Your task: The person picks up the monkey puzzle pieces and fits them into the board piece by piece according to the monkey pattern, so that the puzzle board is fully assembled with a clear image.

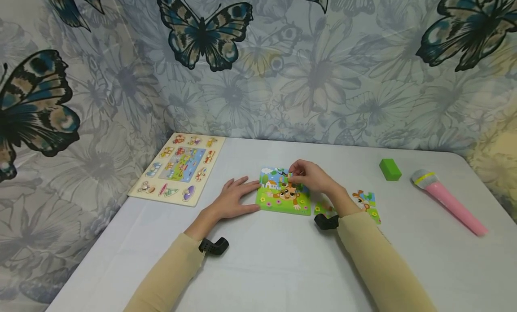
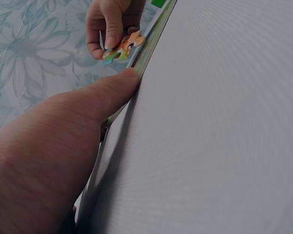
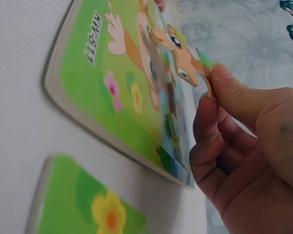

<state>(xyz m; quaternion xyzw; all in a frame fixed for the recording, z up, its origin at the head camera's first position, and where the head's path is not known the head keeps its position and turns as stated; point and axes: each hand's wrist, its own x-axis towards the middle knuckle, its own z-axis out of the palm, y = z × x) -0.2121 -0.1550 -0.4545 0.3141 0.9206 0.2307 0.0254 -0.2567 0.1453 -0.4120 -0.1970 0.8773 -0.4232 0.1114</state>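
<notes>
A jigsaw puzzle (image 1: 278,205) with a cartoon animal, a house and flowers on green lies flat on the table. My right hand (image 1: 315,176) is over its upper right part and pinches a puzzle piece (image 3: 183,61) between thumb and fingers. This piece shows orange parts and an eye; it is tilted above the puzzle in the right wrist view. At the puzzle's left side my left hand (image 1: 232,202) rests with fingers spread, its fingertips and thumb at the edge. Under the right forearm, partly hidden, is a loose green piece (image 1: 323,208); another loose piece (image 1: 369,202) is to its right.
On the left of the white table lies a wooden picture board (image 1: 198,161) with animals and toys. A green block (image 1: 390,169) and a pink toy microphone (image 1: 454,205) lie on the right. Fabric with butterflies (image 1: 206,31) hangs behind the table.
</notes>
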